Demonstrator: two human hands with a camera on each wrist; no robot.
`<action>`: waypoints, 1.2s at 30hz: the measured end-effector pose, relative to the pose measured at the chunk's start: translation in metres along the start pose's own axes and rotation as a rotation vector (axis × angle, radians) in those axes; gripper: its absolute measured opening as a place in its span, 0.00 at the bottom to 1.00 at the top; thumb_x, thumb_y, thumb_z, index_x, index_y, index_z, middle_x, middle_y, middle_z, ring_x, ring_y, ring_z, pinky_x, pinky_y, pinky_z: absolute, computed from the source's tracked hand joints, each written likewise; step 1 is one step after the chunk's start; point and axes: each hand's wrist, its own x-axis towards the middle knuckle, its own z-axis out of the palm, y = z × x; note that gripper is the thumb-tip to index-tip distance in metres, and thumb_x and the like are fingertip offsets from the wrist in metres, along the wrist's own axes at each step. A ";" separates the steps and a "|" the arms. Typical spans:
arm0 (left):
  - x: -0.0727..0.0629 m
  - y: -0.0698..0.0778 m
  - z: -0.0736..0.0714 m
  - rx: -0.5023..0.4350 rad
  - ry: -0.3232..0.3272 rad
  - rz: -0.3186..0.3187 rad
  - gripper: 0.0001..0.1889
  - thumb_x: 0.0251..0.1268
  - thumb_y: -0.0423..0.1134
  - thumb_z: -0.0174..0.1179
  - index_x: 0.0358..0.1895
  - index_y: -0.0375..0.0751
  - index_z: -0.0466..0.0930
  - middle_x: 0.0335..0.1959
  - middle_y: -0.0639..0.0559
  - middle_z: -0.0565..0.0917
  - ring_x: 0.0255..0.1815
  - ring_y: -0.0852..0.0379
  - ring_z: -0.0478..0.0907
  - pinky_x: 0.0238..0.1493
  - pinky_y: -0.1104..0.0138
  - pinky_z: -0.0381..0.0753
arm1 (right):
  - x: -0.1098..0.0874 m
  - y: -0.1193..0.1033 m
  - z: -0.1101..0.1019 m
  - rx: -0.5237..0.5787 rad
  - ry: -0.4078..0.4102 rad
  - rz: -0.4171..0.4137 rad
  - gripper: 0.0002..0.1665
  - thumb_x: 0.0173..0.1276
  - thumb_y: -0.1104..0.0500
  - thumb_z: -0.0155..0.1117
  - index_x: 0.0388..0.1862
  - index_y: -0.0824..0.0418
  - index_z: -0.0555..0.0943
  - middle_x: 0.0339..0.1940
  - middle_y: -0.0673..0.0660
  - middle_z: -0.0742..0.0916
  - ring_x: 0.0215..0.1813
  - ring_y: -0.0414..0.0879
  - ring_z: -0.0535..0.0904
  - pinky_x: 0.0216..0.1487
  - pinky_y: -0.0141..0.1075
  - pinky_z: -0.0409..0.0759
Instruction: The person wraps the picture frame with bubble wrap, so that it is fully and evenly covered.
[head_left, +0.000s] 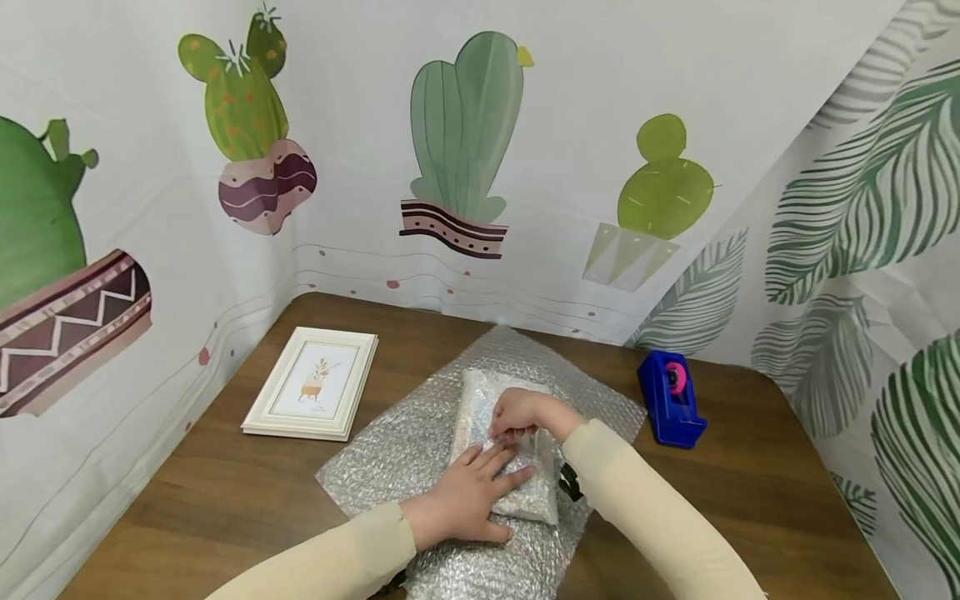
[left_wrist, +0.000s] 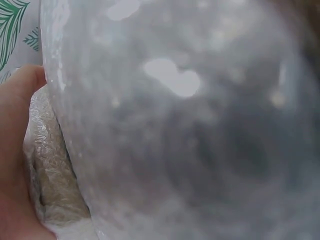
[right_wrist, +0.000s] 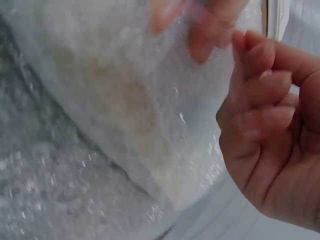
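A flat rectangular package (head_left: 470, 400) in bubble wrap lies at the middle of the table, on a larger bubble wrap sheet (head_left: 390, 450). My left hand (head_left: 468, 492) presses on the package with spread fingers. In the left wrist view, blurred bubble wrap (left_wrist: 175, 150) covers most of the picture, and the thumb (left_wrist: 20, 110) stands beside the wrapped edge. Over the package, my right hand (head_left: 521, 412) has thumb and forefinger pinched together beside the left fingertips. A thin see-through strip, apparently tape (right_wrist: 200, 15), shows faintly between the two hands. The right hand (right_wrist: 270, 120) has its other fingers curled.
White picture frames (head_left: 311, 383), apparently stacked, lie on the left of the table. A blue tape dispenser (head_left: 667, 404) with a pink core stands at the right. The brown wooden table (head_left: 255, 500) meets cloth printed with cacti (head_left: 468, 133) and leaves behind.
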 end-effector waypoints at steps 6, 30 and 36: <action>-0.001 0.003 -0.003 -0.020 0.003 0.009 0.45 0.63 0.68 0.60 0.81 0.59 0.59 0.84 0.47 0.59 0.84 0.51 0.58 0.81 0.56 0.65 | -0.007 0.010 -0.010 -0.155 0.103 -0.213 0.08 0.72 0.57 0.67 0.33 0.56 0.90 0.18 0.48 0.83 0.22 0.37 0.76 0.28 0.28 0.76; -0.003 0.017 -0.002 0.011 0.020 -0.053 0.46 0.61 0.67 0.60 0.80 0.54 0.60 0.83 0.43 0.60 0.84 0.48 0.59 0.80 0.50 0.65 | 0.007 -0.009 0.028 -0.142 0.255 -0.247 0.12 0.66 0.57 0.73 0.28 0.55 0.77 0.22 0.46 0.78 0.24 0.38 0.69 0.29 0.29 0.68; -0.003 0.019 -0.003 -0.027 -0.003 -0.087 0.45 0.61 0.68 0.60 0.81 0.58 0.59 0.84 0.46 0.59 0.85 0.50 0.56 0.74 0.33 0.62 | 0.004 -0.013 0.030 -0.279 0.314 -0.199 0.19 0.64 0.50 0.75 0.22 0.53 0.76 0.19 0.45 0.79 0.23 0.38 0.69 0.30 0.30 0.69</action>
